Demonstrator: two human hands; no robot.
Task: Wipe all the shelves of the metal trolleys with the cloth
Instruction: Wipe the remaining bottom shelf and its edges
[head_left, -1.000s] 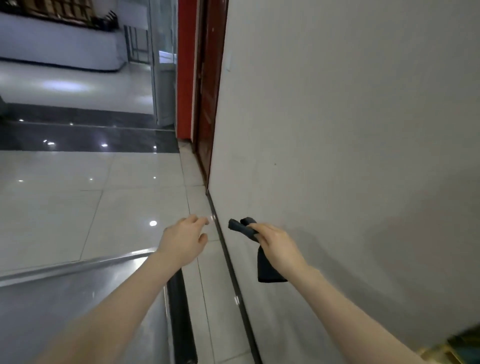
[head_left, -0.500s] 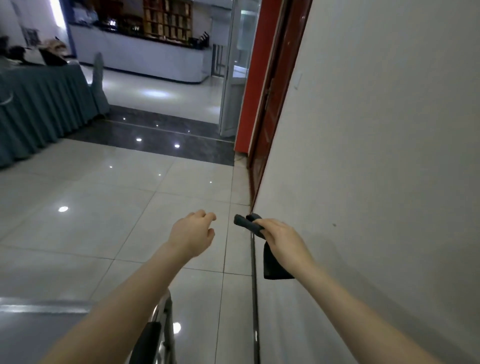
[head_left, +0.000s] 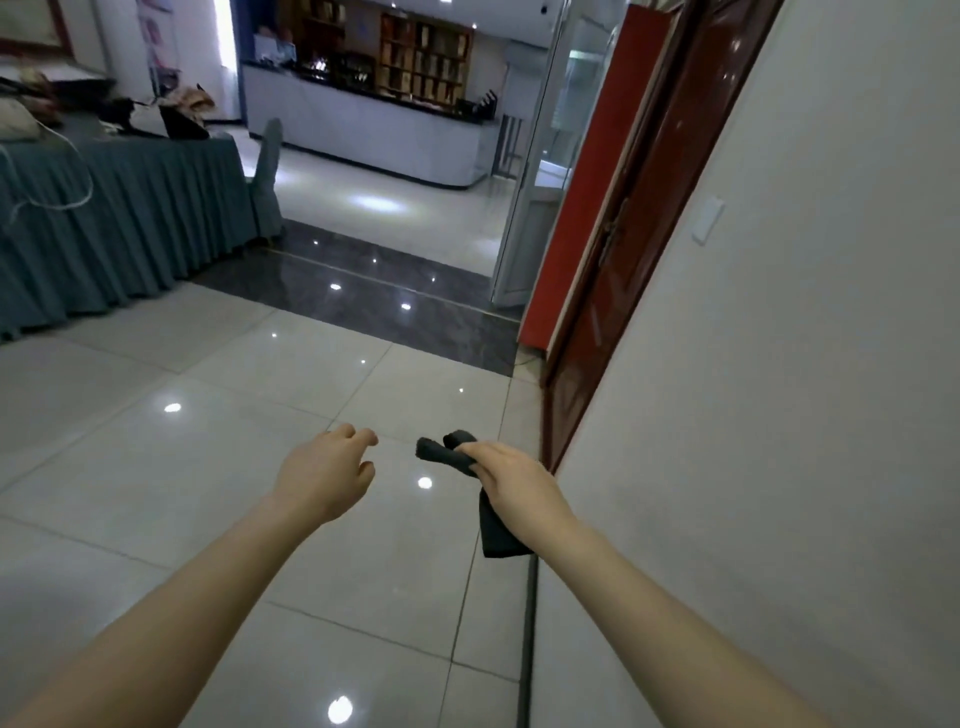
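My right hand (head_left: 514, 480) is closed around a dark grey cloth (head_left: 496, 535); one end sticks out past my fingers and the rest hangs down below the palm. My left hand (head_left: 324, 475) floats beside it to the left, empty, with the fingers loosely curled and slightly apart. Both arms reach out over the glossy tiled floor (head_left: 208, 467). No metal trolley is in view.
A pale wall (head_left: 779, 415) runs along my right, with a dark red door (head_left: 623, 260) set in it farther ahead. A table draped in teal cloth (head_left: 114, 223) stands at the left with a covered chair (head_left: 267, 176). A white counter (head_left: 374, 130) lies at the back.
The view has lifted and turned away from the trolley's metal shelf, which has left the frame. Both hands keep the same pose, the cloth still in the right one.
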